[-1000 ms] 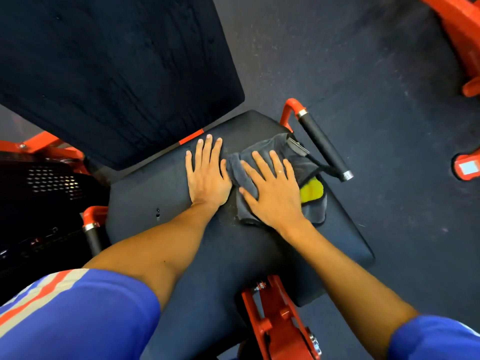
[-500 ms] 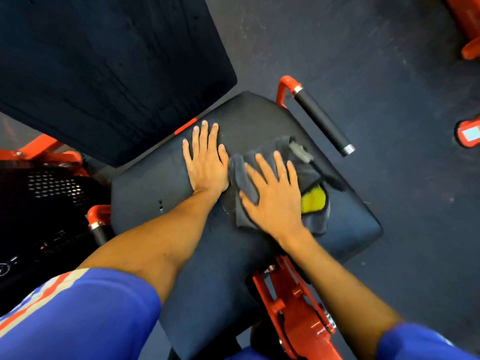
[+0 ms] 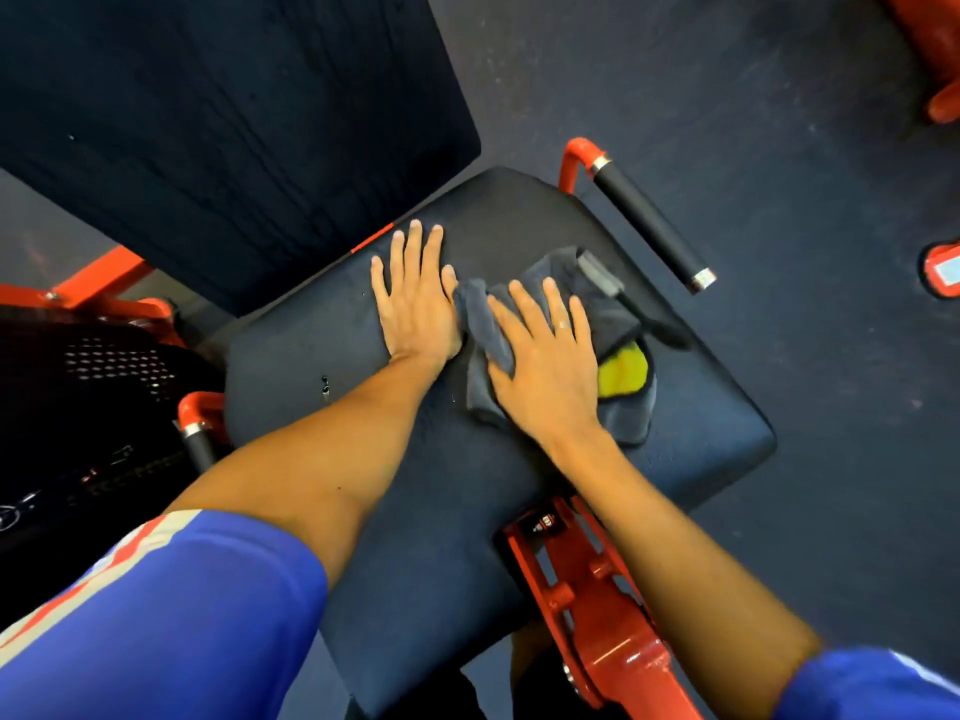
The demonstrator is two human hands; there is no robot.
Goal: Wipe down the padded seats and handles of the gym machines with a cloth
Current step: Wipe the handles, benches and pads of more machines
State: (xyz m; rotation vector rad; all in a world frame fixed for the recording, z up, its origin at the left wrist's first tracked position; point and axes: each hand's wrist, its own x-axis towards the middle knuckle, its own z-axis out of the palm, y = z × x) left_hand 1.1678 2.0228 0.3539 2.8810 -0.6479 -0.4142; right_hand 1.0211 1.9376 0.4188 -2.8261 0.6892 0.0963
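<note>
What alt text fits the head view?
Seen from above, a person's right hand presses a grey cloth flat on a black padded seat, left hand flat on the seat beside it. A black-grip handle on an orange frame sits beside the seat.

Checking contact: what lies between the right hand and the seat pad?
The grey cloth lies under the right hand on the seat pad, head view.

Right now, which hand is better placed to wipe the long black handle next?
Right hand. It lies flat on the cloth, and the handle is on its side; the left hand rests bare on the seat, farther off.
</note>
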